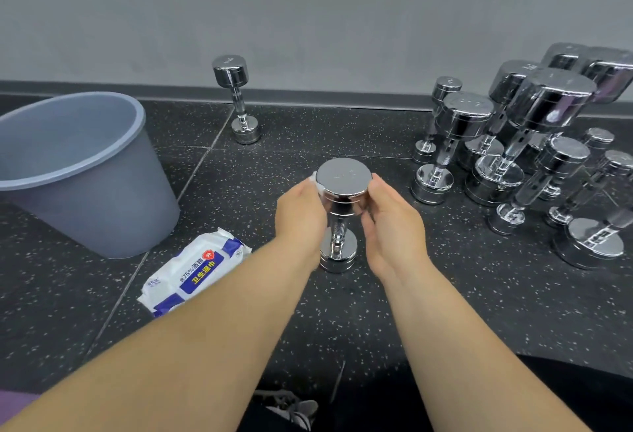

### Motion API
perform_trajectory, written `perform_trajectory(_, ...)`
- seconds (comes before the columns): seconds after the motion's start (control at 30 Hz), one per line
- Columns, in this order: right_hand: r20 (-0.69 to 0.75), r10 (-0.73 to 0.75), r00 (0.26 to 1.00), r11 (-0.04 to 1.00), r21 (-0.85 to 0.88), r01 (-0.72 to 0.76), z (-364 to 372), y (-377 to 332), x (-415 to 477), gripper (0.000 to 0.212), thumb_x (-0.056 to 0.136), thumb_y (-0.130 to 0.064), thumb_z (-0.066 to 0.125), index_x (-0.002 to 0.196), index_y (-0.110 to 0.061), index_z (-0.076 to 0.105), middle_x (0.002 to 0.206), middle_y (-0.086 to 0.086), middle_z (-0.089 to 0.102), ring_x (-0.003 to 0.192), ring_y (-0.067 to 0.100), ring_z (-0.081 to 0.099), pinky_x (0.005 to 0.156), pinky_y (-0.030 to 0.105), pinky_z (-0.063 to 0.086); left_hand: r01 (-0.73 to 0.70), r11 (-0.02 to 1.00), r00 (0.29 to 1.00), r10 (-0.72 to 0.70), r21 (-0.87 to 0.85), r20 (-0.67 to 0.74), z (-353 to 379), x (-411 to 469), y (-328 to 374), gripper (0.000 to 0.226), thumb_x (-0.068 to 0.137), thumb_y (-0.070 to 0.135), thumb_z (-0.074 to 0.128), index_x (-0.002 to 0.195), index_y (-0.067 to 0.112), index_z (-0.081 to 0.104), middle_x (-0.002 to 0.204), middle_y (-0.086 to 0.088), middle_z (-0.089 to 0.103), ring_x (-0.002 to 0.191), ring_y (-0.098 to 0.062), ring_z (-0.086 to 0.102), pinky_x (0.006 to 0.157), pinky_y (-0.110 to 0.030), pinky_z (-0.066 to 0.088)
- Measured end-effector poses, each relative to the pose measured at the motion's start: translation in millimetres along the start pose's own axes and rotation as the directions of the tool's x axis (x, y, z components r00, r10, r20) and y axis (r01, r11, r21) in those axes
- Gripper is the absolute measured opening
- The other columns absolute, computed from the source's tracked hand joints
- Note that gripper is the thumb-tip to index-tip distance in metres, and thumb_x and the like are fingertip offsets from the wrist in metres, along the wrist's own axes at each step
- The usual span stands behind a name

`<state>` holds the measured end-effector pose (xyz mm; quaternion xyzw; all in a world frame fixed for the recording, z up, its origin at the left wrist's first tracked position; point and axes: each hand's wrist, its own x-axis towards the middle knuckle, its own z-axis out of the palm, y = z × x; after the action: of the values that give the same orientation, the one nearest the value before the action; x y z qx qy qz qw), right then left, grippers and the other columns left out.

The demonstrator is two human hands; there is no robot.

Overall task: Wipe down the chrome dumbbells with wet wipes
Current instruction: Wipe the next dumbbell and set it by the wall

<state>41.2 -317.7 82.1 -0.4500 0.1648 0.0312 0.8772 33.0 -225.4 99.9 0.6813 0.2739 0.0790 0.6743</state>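
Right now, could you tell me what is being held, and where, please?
The left hand and right hand grip the upright chrome dumbbell by its top head, the left through a white wet wipe.

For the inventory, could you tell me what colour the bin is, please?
Grey-blue bin, in the head view.

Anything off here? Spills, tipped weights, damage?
Nothing stands out. The centre chrome dumbbell, the lone chrome dumbbell by the wall and the chrome dumbbell cluster at right all stand on end. The grey plastic bin is upright; the white-and-blue wet wipe pack lies flat. No spill or damage visible.
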Motion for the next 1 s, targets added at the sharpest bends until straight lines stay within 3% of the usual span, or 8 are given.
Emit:
perform_trajectory(0.07, 0.038, 0.015, 0.999, 1.0, 0.001, -0.015, -3, 0, 2, 0.034, 0.094, -0.008, 0.062, 0.128, -0.002, 0.062, 0.093, -0.001, 0.073, 0.071, 0.005, 0.062, 0.089, 0.025, 0.052, 0.013, 0.999, 1.0, -0.012, -0.05, 0.02, 0, 10, 0, 0.045, 0.085, 0.008, 0.047, 0.042, 0.018, 0.05, 0.047, 0.01, 0.038, 0.049, -0.01, 0.031, 0.052, -0.026, 0.027)
perform_trajectory(0.23, 0.043, 0.051, 0.998, 0.994, 0.099, -0.055, -3, -5, 7, 0.033, 0.095, -0.002, 0.059, 0.128, 0.001, 0.058, 0.086, 0.004, 0.072, 0.071, 0.01, 0.06, 0.073, 0.021, 0.053, -0.005, 0.997, 1.0, 0.003, 0.079, 0.026, 1, -6, -16, 0.027, 0.089, 0.013, 0.044, 0.064, 0.018, 0.051, 0.056, 0.01, 0.043, 0.058, -0.014, 0.034, 0.057, -0.03, 0.031)
perform_trajectory(0.37, 0.041, 0.052, 0.998, 0.992, 0.113, -0.057, -1, -3, 7, 0.034, 0.094, -0.002, 0.061, 0.128, 0.002, 0.058, 0.086, 0.002, 0.074, 0.067, 0.008, 0.06, 0.071, 0.02, 0.054, 0.047, 0.993, 0.993, -0.035, -0.105, 0.109, 4, 32, 4, 0.054, 0.102, 0.047, 0.033, 0.072, 0.018, 0.067, 0.072, -0.002, 0.068, 0.074, -0.025, 0.056, 0.084, -0.034, 0.046)
perform_trajectory(0.43, 0.042, 0.054, 0.998, 0.993, 0.102, -0.058, -2, -4, 7, 0.036, 0.094, -0.002, 0.062, 0.129, 0.003, 0.058, 0.09, 0.004, 0.074, 0.069, 0.008, 0.061, 0.072, 0.021, 0.054, -0.008, 1.0, 0.985, 0.008, 0.0, 0.175, 2, 44, -1, 0.055, 0.099, 0.054, 0.032, 0.084, 0.023, 0.073, 0.089, -0.009, 0.073, 0.082, -0.028, 0.061, 0.089, -0.035, 0.047)
perform_trajectory(0.53, 0.04, 0.058, 0.997, 0.993, 0.102, -0.062, -2, -6, 9, 0.035, 0.093, -0.001, 0.061, 0.128, 0.004, 0.057, 0.086, 0.0, 0.076, 0.072, 0.007, 0.067, 0.073, 0.02, 0.056, -0.075, 0.99, 0.981, 0.052, 0.117, 0.189, -7, 40, -23, 0.033, 0.103, 0.027, 0.04, 0.079, 0.02, 0.063, 0.075, 0.002, 0.066, 0.069, -0.003, 0.06, 0.079, -0.016, 0.048)
perform_trajectory(0.63, 0.046, 0.063, 0.997, 0.993, 0.095, -0.067, -1, -6, 11, 0.036, 0.093, -0.001, 0.061, 0.128, 0.006, 0.058, 0.084, 0.0, 0.074, 0.073, 0.01, 0.064, 0.074, 0.022, 0.056, 0.015, 1.0, 0.963, -0.013, -0.006, 0.268, -10, 36, -12, 0.031, 0.096, 0.033, 0.045, 0.073, 0.017, 0.06, 0.076, 0.001, 0.065, 0.08, -0.015, 0.057, 0.1, -0.036, 0.049)
perform_trajectory(0.8, 0.037, 0.079, 0.996, 0.991, 0.104, -0.082, -3, -6, 12, 0.035, 0.092, -0.002, 0.062, 0.126, 0.005, 0.061, 0.111, 0.011, 0.071, 0.086, 0.015, 0.064, 0.089, 0.031, 0.054, 0.002, 0.987, 0.932, -0.061, 0.164, 0.357, -7, 62, 8, 0.056, 0.08, 0.061, 0.045, 0.111, 0.022, 0.07, 0.117, -0.004, 0.07, 0.113, -0.023, 0.061, 0.11, -0.044, 0.038)
perform_trajectory(1.0, 0.02, 0.071, 0.997, 0.993, 0.095, -0.073, -2, -5, 17, 0.015, 0.093, -0.001, 0.06, 0.106, 0.002, 0.068, 0.092, 0.011, 0.056, 0.08, 0.02, 0.047, 0.072, 0.029, 0.044, -0.049, 0.975, 0.877, -0.061, 0.216, 0.476, -12, 80, 24, 0.029, 0.104, 0.028, 0.047, 0.102, 0.011, 0.069, 0.103, -0.008, 0.072, 0.097, -0.021, 0.062, 0.09, -0.031, 0.048)
